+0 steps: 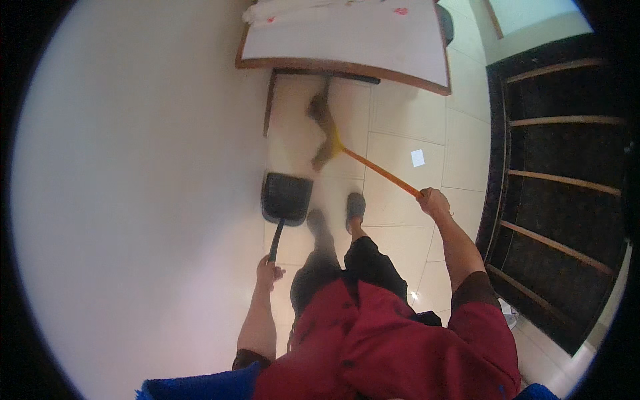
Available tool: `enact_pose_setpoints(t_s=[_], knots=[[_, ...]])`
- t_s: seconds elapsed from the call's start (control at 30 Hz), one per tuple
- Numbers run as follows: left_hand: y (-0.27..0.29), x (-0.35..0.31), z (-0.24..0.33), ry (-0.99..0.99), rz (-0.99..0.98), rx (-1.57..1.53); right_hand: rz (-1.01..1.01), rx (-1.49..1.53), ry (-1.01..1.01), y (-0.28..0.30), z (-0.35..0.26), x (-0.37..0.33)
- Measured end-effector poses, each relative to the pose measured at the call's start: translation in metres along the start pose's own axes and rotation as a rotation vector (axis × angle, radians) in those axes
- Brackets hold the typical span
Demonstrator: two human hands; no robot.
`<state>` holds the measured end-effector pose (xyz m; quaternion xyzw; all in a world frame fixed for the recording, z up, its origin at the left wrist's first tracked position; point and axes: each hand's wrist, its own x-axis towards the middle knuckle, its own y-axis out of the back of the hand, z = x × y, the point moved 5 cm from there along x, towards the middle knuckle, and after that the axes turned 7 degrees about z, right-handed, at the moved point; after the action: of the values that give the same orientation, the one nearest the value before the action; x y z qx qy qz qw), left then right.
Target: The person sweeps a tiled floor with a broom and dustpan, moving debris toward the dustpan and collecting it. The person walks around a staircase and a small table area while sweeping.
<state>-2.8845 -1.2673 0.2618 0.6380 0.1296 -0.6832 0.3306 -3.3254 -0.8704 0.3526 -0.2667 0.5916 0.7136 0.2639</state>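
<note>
Low on the left, my left hand grips the handle of a black dustpan, whose pan rests on the floor near the wall. My right hand is closed around the orange stick of a broom, out to the right. From there the stick slants up and left to a yellow neck, where the dark bristles spread on the tiles just beyond the dustpan. The bristles are blurred. A faint hazy patch makes small bits on the floor hard to make out.
A table with a white top and brown edge stands ahead. The pale wall runs along my left. A white square piece lies on the floor tiles. To the right is a dark shelf-like frame with wooden slats.
</note>
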Motion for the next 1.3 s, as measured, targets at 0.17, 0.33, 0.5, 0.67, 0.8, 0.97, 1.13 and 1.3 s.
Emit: enact_pose_setpoints(t_s=[0.17,0.33,0.5,0.67,0.8,0.97,1.13,1.3], knots=[[-0.009,-0.015,0.015,-0.051,-0.01,0.112,-0.01,-0.022,-0.231,-0.024,0.104,0.018],[-0.026,-0.032,0.038,-0.098,-0.087,0.155,0.136,0.063,-0.343,-0.003,0.161,0.002],[-0.051,-0.077,0.07,-0.11,-0.019,0.333,0.084,0.16,-0.267,-0.012,0.185,-0.028],[-0.111,-0.15,0.106,-0.142,-0.01,0.381,-0.02,0.212,-0.108,0.021,0.219,-0.046],[-0.156,-0.2,0.13,-0.14,0.057,0.489,-0.133,0.114,-0.144,0.021,0.258,-0.028],[-0.242,-0.275,0.153,-0.197,0.055,0.576,-0.173,0.153,-0.158,0.038,0.361,-0.051],[-0.267,-0.276,0.148,-0.158,0.092,0.645,-0.169,0.319,-0.276,0.008,0.412,-0.185],[-0.337,-0.272,0.166,-0.145,0.068,0.677,-0.258,0.454,-0.562,-0.058,0.477,-0.358]])
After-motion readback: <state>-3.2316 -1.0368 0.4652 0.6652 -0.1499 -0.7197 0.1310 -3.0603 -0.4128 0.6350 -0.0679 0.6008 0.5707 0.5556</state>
